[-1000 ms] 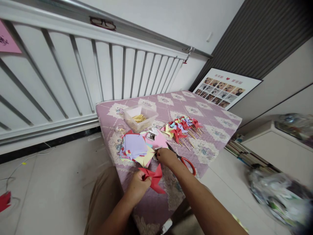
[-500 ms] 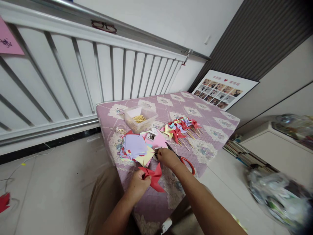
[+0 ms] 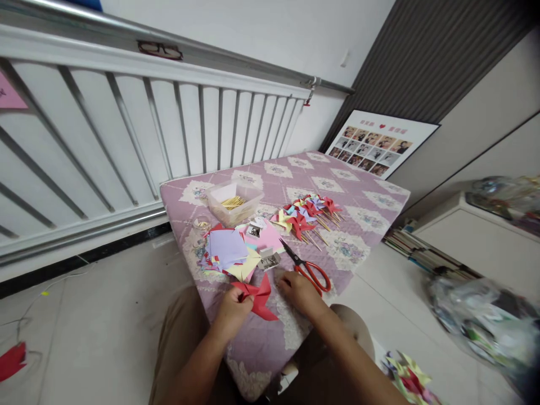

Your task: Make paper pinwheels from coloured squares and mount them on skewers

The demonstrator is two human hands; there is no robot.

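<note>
Head view shows a red paper pinwheel (image 3: 262,299) over the near end of a table (image 3: 257,349), pinched between the thumb and fingers of the left hand (image 3: 231,310). The right hand (image 3: 297,289) is near it, a little apart from the left one, low over the table. Its fingers are bent, and one cannot tell if they hold something small.

Just past the right hand sits a little open box (image 3: 267,252) with shiny bits inside, too small to name. Another little box (image 3: 253,226) with shiny bits sits farther back, on pink paper (image 3: 273,235). To the left is a messy pile of paper sheets (image 3: 228,247), with a purple one on top and yellow, red and pink ones poking out.

Behind the pile stands a small round clear tub (image 3: 194,223) with some pale little pieces in it. Next to it is a big clear plastic box (image 3: 250,212) with no lid on, and lots of thin tan sticks (image 3: 233,202) lie inside.

Red-handled scissors (image 3: 311,273) lie beside the right hand. Past them, a bunch of pinwheels on sticks (image 3: 310,214) lies on the table, in red, yellow, blue and purple. A white radiator (image 3: 189,126) runs along the wall.
</note>
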